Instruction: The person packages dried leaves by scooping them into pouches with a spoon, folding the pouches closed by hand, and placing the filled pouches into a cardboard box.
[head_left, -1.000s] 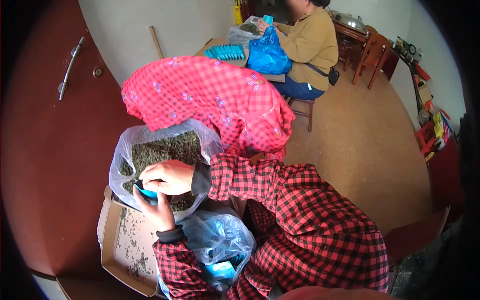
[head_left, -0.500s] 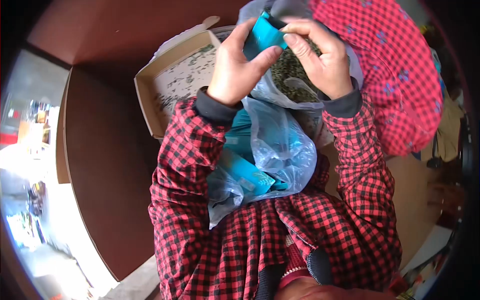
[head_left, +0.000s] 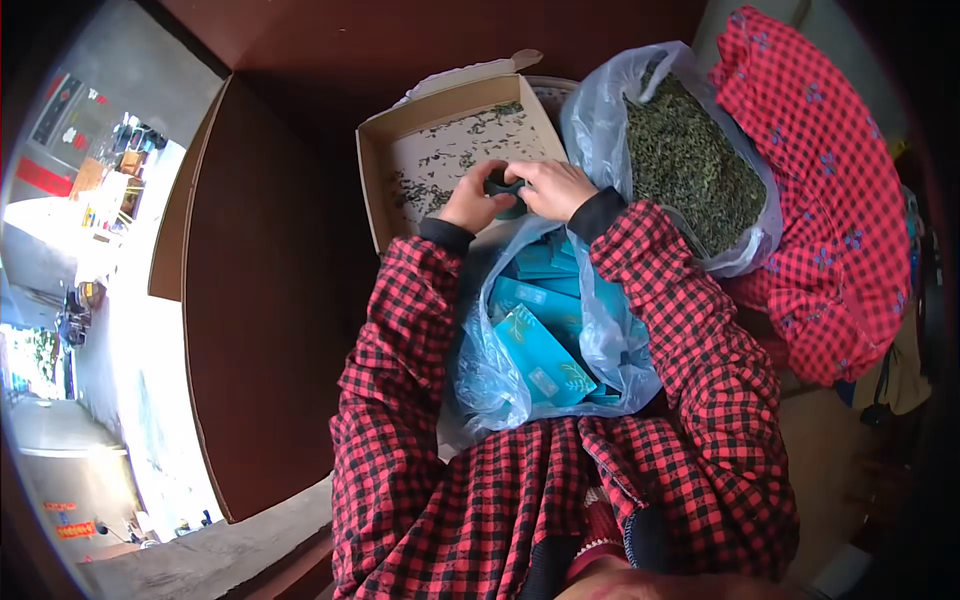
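Observation:
My left hand (head_left: 480, 200) and my right hand (head_left: 552, 190) meet around a small teal packet (head_left: 507, 197), whose dark open mouth faces up. Both sets of fingers are curled on its rim, over the near edge of a shallow cardboard box (head_left: 375, 190) with scattered dry leaves inside. Just below the hands, a clear plastic bag (head_left: 497, 400) holds several flat teal packets (head_left: 540, 360) with a leaf print. To the right of the hands stands a clear bag (head_left: 597, 110) filled with dried green leaves (head_left: 690, 165).
A large brown panel (head_left: 260, 300) stands to the left, beside a bright doorway. At the right, a pink checked sleeve or garment (head_left: 830, 200) of another person lies close to the leaf bag. Behind it shows part of a tan garment (head_left: 905, 370).
My view has swung down and left. Both hands, with the teal packet between them, have moved from over the leaf bag to the cardboard box's near edge.

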